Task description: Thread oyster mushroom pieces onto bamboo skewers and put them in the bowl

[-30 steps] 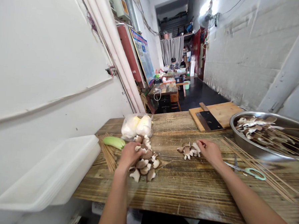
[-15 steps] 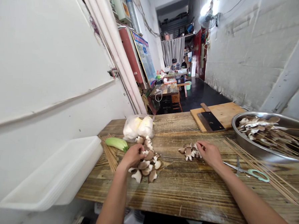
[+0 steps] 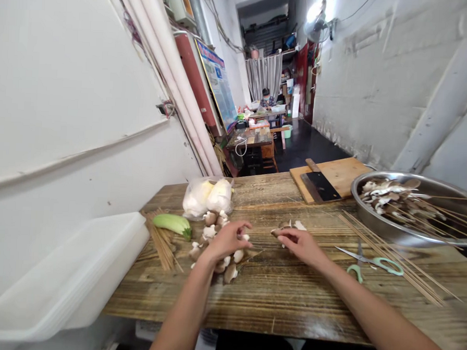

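My left hand (image 3: 230, 240) hovers over the right side of a pile of oyster mushrooms (image 3: 209, 232). Its thumb and fingers are curved but apart, and nothing shows between them. Across a short gap of bare wood, my right hand (image 3: 300, 246) is at a smaller group of oyster mushrooms (image 3: 300, 225) and partly covers it. Its thumb and forefinger are closed around a brown-capped mushroom piece (image 3: 274, 232) that pokes out past the fingertips. Several caps in the left pile are hidden behind my left hand and wrist.
Open scissors (image 3: 370, 260) and bamboo skewers (image 3: 393, 256) lie to the right, before a steel basin (image 3: 357, 200) of skewered mushrooms. A cleaver (image 3: 321, 185) rests on a cutting board (image 3: 347, 173). Leftward are a green gourd (image 3: 172, 224), a bagged white item (image 3: 207, 197), more skewers (image 3: 161, 242) and white trays (image 3: 67, 271).
My left hand has lifted from the mushroom pile and moved right, its fingers opening. My right hand has shifted left across the smaller group. The camera view has turned slightly right.
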Available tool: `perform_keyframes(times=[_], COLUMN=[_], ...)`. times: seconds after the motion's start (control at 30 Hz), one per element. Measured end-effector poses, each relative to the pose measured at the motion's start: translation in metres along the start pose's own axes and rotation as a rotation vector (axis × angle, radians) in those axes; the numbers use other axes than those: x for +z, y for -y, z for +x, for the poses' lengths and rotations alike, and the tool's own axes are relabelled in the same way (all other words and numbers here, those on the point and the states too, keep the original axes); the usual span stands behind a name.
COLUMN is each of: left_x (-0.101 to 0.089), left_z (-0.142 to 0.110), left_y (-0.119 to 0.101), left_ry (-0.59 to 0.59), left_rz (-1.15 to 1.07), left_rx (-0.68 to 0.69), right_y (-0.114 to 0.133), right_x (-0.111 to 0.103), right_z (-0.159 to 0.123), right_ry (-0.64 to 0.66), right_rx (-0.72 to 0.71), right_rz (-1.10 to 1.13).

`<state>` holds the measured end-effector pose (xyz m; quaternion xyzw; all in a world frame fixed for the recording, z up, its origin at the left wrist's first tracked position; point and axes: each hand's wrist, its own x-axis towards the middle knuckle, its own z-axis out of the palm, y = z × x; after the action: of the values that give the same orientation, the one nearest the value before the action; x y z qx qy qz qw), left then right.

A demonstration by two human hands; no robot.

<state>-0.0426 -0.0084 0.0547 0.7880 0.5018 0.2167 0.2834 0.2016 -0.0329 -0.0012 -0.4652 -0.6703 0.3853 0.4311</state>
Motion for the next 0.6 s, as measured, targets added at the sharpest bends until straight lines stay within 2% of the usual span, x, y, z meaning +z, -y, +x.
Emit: perform_keyframes(times=[0.1, 0.2, 0.3, 0.43, 0.5, 0.6], left_x=[0.038, 0.062, 0.069, 0.07, 0.073, 0.082], left_z=[0.02, 0.036, 0.044, 0.046, 0.045, 0.043], left_y=[-0.023, -0.037, -0.042, -0.04, -0.037, -0.033], left_ry=[0.133, 0.177, 0.184, 0.109, 0.062, -0.014], left_rz=[-0.055, -0.129, -0.205, -0.288, -0.418, -0.739], left_rx=[0.086, 0.136, 0.173, 0.133, 0.067, -0.055], right_y=[0.001, -0.002, -0.007, -0.01, -0.011, -0.009], right_x=[0.006, 0.004, 0.0, -0.003, -0.003, -0.004], right_z=[-0.001, 0.001, 0.004, 0.005, 0.006, 0.008], right_ry=[0.095, 0.079, 0.061, 0.031, -0.018, -0.126], right_rx=[0.1, 0.132, 0.157, 0.141, 0.162, 0.239], right_rz=[0.202, 0.224, 0.227, 0.236, 0.287, 0.475])
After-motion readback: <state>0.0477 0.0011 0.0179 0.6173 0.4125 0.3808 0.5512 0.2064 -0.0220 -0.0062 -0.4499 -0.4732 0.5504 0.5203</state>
